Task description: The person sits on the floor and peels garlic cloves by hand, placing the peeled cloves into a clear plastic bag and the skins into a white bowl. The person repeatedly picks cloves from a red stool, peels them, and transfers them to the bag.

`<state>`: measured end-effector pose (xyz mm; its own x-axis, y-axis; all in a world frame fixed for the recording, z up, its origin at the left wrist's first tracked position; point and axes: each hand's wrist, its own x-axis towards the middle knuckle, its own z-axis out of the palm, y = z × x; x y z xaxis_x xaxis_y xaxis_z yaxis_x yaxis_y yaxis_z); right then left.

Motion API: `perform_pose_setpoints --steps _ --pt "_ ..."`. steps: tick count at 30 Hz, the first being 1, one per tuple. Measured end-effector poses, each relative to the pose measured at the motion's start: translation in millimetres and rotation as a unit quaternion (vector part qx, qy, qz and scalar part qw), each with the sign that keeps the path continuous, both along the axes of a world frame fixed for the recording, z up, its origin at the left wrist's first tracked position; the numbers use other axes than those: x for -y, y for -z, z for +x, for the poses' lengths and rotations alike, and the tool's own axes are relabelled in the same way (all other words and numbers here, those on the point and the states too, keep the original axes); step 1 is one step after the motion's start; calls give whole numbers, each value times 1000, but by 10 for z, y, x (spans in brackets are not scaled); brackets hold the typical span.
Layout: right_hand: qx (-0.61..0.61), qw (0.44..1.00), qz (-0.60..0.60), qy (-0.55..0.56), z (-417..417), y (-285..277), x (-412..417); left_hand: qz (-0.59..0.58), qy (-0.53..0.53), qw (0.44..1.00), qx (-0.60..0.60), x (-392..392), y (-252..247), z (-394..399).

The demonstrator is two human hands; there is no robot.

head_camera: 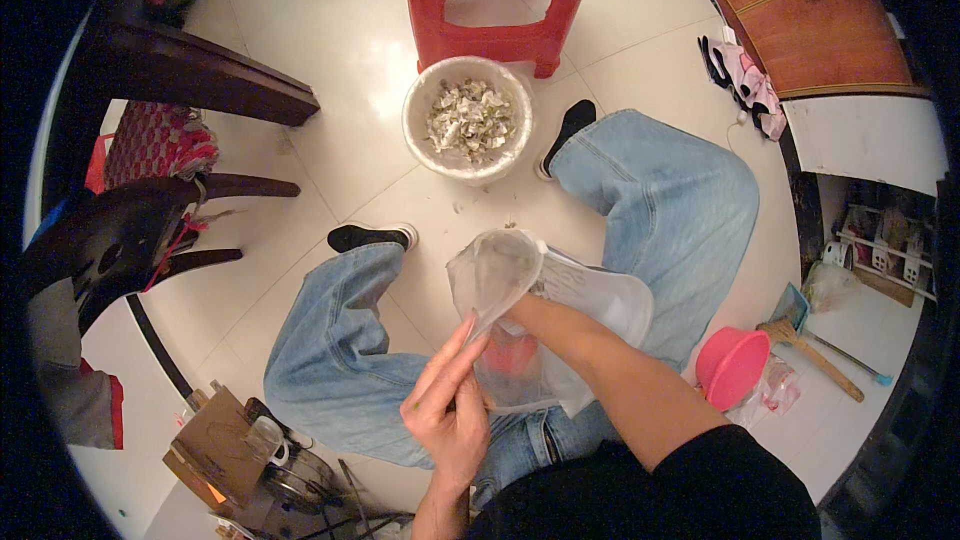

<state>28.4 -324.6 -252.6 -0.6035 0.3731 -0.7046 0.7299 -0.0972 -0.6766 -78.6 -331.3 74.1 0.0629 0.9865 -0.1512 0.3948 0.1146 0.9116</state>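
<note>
A translucent plastic bag [600,304] lies over my lap between my knees. My left hand [450,390] pinches the bag's edge between thumb and fingers and holds its mouth open. My right forearm reaches into the bag; the right hand is hidden inside it, so I cannot tell whether it holds anything. Something red shows through the film below the wrist. Beyond the bag, a round white bin [414,120] with a plastic liner stands on the floor and contains many small pale scraps [472,120].
A red plastic stool [499,45] stands behind the bin. Dark wooden furniture [217,75] is at the left, with a cardboard box [217,450] at lower left. A pink basin [733,367], a small broom [814,360] and a blue dustpan [791,307] lie at the right. Small bits dot the floor.
</note>
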Motion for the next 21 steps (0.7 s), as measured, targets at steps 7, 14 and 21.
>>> perform_pose_setpoints --steps 7,14,21 --pt "12 1000 5 -8 8 19 -16 -5 -45 999 11 -86 -2 -38" --pt "71 987 -66 -129 249 -203 76 14 -32 999 32 35 84 -90" --pt "112 945 -147 -269 379 -301 220 -9 -44 999 18 -7 -4 -24"
